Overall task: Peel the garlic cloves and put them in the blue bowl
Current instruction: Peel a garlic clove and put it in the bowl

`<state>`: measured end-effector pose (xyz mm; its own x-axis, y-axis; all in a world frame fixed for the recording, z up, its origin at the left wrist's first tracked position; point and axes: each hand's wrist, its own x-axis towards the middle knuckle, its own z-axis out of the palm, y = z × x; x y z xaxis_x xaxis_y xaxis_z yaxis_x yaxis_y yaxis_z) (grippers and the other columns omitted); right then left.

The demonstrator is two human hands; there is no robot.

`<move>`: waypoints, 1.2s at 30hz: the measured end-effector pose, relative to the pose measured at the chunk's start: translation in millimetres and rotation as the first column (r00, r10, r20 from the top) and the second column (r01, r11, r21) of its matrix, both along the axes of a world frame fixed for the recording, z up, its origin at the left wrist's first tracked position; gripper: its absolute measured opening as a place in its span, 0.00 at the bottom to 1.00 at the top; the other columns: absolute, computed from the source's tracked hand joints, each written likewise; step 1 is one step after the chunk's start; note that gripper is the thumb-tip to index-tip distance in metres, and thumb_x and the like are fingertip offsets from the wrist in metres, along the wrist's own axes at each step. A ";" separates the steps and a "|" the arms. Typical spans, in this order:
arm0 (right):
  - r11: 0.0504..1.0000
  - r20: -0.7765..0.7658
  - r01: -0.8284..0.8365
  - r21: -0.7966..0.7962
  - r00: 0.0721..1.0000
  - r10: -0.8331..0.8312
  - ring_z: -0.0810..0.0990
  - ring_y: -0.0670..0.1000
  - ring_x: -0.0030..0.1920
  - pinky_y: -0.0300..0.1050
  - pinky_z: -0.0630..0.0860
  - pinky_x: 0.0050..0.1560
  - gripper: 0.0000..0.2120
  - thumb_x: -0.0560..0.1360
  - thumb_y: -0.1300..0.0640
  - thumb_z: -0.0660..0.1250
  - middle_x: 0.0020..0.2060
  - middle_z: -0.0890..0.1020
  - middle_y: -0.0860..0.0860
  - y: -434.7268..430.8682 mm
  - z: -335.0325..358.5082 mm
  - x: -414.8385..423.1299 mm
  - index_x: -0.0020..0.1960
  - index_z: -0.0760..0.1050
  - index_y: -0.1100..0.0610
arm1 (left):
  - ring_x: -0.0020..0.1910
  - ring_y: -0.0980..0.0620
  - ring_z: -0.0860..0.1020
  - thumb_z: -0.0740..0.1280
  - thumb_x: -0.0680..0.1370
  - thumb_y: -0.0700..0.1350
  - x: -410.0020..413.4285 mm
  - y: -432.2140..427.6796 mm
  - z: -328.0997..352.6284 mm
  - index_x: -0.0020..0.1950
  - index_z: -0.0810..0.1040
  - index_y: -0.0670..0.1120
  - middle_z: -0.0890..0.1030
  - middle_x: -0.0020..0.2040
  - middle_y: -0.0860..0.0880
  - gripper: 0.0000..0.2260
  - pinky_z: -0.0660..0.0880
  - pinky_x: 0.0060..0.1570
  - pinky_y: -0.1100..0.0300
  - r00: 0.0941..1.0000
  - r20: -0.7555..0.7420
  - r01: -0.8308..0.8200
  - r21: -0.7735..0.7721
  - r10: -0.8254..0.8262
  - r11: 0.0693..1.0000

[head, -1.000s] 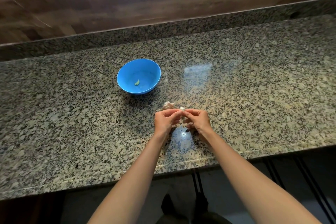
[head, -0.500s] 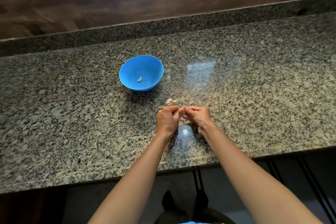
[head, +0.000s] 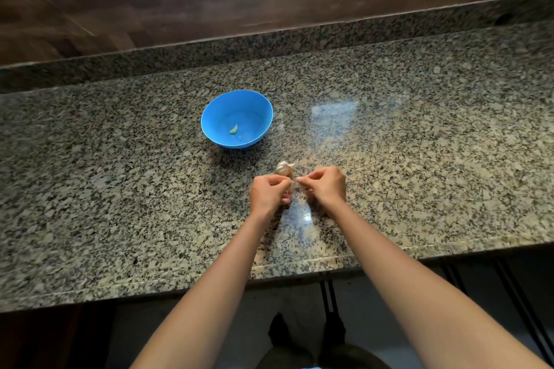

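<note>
Granite counter (head: 419, 174) runs wide on both sides, front edge under the forearms, raised ledge at the back. Left hand (head: 269, 193) and right hand (head: 326, 186) meet, curled fingertips pinching 1 small clove (head: 296, 183), pale and mostly hidden. Papery garlic head (head: 283, 168) sits just beyond the knuckles. Blue bowl (head: 236, 118), farther back-left, holds 1 peeled clove (head: 233, 129).

Over the last second my hands have tightened on the garlic clove (head: 296, 186). The right hand (head: 325, 186) has rolled its knuckles up and edged toward the far edge of the tabletop (head: 120, 189). Its fingers are now curled under, where before they reached flat across to the left. The left hand (head: 269, 195) has closed more into a fist and now sits a touch nearer the front edge than the right. Less of the clove shows between them.
</note>
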<state>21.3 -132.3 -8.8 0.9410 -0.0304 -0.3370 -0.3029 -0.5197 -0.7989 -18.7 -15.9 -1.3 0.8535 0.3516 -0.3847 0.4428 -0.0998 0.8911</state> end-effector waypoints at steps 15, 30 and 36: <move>0.924 0.225 -0.196 -0.328 0.934 0.278 0.72 0.50 0.57 0.38 0.67 0.53 0.22 0.68 0.50 0.71 0.55 0.76 0.50 -8.7 -17.5 -9.0 0.61 0.75 0.50 | 0.34 0.54 0.79 0.70 0.74 0.40 -21.0 11.6 -12.0 0.50 0.82 0.41 0.84 0.41 0.45 0.07 0.76 0.33 0.64 0.999 0.010 -0.050 0.030 0.050 0.998; 0.960 0.241 -0.140 -0.243 0.950 0.199 0.74 0.51 0.49 0.39 0.67 0.42 0.19 0.69 0.52 0.71 0.52 0.79 0.53 -5.7 -30.5 18.2 0.59 0.77 0.51 | 0.32 0.55 0.77 0.69 0.75 0.41 -19.9 11.2 -11.3 0.49 0.83 0.42 0.83 0.39 0.45 0.05 0.76 0.32 0.65 0.998 -0.010 -0.058 0.008 0.059 0.998; 0.973 0.382 -0.057 -0.223 0.913 0.141 0.74 0.49 0.49 0.38 0.69 0.47 0.24 0.70 0.52 0.70 0.51 0.78 0.51 -3.2 -18.7 -11.8 0.65 0.72 0.51 | 0.37 0.51 0.80 0.71 0.73 0.38 -22.0 18.3 -5.8 0.49 0.81 0.38 0.83 0.41 0.44 0.07 0.79 0.41 0.61 0.999 -0.054 0.002 -0.100 -0.008 0.995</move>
<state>9.5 -135.4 -27.5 0.9971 0.0423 0.0640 0.0754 -0.6937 -0.7163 -40.7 2.4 -7.1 0.8320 0.3050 -0.4635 0.4906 -0.0142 0.8713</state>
